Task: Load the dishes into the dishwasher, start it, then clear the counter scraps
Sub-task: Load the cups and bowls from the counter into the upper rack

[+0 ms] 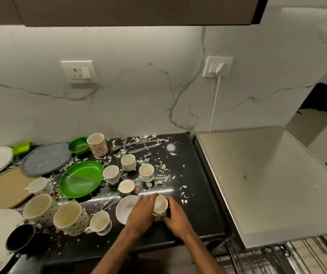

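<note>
Near the front right of the black bench [198, 194], both hands meet on one small cup [160, 205], which stands upright with its pale inside showing. The left hand [142, 212] reaches in over the edge of a white bowl [124, 210] and lies against the cup's left side, its grip clamped on the cup. The right hand [176, 216] wraps the cup's right side from below, its grip likewise closed on it. The bowl sits just beside the cup, to its left. Pale scraps [161, 167] are scattered over most of the bench, thickest around a cluster of four similar cups [128, 162] behind the hands. A green divided plate [79, 182] lies left of that cluster, and a large dotted mug [69, 218] stands near the front edge among other mugs. A grey plate [46, 158] lies further back on the left. Cutlery [139, 145] lies at the back by the wall. To the right of the bench is a steel top [267, 184], and below it the wire dishwasher rack [277, 258] shows at the lower right.
</note>
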The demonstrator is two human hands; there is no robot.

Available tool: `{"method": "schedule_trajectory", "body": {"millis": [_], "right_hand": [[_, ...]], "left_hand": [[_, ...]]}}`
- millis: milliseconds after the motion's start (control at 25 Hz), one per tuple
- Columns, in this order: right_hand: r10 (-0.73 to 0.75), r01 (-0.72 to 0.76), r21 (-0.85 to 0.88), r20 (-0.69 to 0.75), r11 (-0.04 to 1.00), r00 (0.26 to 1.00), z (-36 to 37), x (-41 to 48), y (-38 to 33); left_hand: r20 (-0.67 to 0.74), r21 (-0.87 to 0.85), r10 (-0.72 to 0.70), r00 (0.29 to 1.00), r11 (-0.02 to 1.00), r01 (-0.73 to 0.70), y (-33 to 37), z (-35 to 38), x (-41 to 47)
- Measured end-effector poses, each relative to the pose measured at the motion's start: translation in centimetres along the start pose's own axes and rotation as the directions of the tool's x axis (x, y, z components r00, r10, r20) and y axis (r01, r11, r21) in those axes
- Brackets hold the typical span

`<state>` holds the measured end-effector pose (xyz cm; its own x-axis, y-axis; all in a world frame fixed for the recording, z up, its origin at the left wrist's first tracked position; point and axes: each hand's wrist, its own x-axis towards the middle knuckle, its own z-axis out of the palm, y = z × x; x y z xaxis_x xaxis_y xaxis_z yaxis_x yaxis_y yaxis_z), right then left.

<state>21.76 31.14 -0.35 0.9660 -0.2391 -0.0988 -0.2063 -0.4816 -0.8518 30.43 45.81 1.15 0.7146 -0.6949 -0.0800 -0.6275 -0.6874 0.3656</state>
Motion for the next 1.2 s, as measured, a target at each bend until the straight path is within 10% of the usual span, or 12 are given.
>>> {"method": "schedule_trajectory", "body": {"millis": [320, 520, 800, 1200], "right_hand": [[0.117, -0.104, 0.091, -0.148, 0.990, 0.982, -2.9, -4.7, 2.2], [0.266, -0.092, 0.444, -0.348, 0.891, 0.899, -5.5, -8.2, 3.1], [0.536, -0.022, 0.741, -0.466, 0.672, 0.704, -10.5, -13.3, 4.5], [0.423, -0.161, 0.455, -0.563, 0.876, 0.711, -18.6, -27.2, 13.1]], "left_hand": [[0.101, -0.365, 0.185, 0.978, 0.921, -0.137, 3.0, 2.3, 2.5], [0.170, -0.843, 0.099, 0.981, 0.530, 0.092, 8.2, 2.7, 2.7], [0.417, -0.834, 0.107, 0.903, 0.440, 0.333, 20.1, 3.9, 2.8], [0.742, -0.624, 0.080, 0.666, 0.446, 0.642, 37.9, 13.8, 2.1]]}}
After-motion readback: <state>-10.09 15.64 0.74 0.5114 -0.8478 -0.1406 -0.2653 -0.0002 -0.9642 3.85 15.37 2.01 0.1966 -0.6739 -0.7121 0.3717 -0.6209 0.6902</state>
